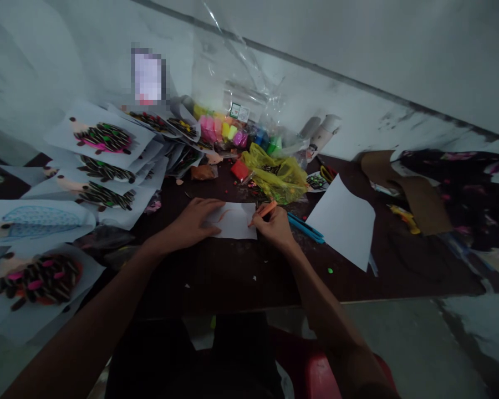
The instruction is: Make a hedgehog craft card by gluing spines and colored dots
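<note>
A small white sheet of paper (239, 224) lies on the dark table with a short orange-brown curved line on its left part. My left hand (193, 221) rests over the paper's left edge, its fingers stretched out and apart. At the right edge of the sheet, my right hand (276, 226) is closed in a writing grip around an orange marker (268, 209). Its tip is near the paper; whether it touches cannot be made out. Just right of this hand lies a blue cutter knife (305, 227).
Hedgehog pictures (102, 136) on paper are piled at the left. Behind my hands are a yellow plastic bag (278, 174) and coloured clay packs (216, 128). Right of the knife lies a larger white sheet (345, 221). Brown cardboard (424, 205) and dark patterned cloth (469, 183) are farther right.
</note>
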Available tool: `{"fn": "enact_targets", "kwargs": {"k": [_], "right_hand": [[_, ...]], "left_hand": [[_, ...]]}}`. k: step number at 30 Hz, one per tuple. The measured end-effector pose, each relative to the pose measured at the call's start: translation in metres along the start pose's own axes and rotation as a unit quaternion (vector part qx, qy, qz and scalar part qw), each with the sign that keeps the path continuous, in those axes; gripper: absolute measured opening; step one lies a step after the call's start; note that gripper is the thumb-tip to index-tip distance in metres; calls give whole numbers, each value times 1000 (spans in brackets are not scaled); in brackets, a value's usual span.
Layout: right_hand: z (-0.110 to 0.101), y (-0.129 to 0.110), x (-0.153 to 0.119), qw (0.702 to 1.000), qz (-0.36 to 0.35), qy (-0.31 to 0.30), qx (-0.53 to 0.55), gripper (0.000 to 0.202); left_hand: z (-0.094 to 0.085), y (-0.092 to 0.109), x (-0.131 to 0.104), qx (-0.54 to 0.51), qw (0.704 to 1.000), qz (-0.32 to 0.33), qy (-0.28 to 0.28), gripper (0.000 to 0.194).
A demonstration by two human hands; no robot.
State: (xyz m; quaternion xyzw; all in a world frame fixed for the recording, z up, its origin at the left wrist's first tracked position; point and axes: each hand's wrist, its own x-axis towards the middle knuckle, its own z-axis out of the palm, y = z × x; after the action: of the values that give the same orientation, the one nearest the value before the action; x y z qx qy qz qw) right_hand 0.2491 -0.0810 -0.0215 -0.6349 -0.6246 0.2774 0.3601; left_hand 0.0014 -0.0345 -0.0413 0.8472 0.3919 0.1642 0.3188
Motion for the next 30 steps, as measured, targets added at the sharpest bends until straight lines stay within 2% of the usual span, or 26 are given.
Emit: {"fn": "enact_targets", "kwargs": {"k": [6,13,18,23,30], "right_hand": [[6,-2,-4,997,-40,-4,70,19],[34,-11,-11,980,-94,-69,162,23],[46,-15,-10,976,-119,-99,155,22],[48,-17,-7,977,-135,-113,124,21],[52,-15,-3,975,-148,-133,100,18]], "left_hand": [[-7,-2,-5,-39,999,-15,-15,73],[-15,-12,-6,-53,998,-5,-44,81],[-20,-16,-5,-40,997,15,-62,79],[-24,-17,-5,-31,996,38,-69,80],[-23,-17,-5,-33,996,35,-72,78]]}}
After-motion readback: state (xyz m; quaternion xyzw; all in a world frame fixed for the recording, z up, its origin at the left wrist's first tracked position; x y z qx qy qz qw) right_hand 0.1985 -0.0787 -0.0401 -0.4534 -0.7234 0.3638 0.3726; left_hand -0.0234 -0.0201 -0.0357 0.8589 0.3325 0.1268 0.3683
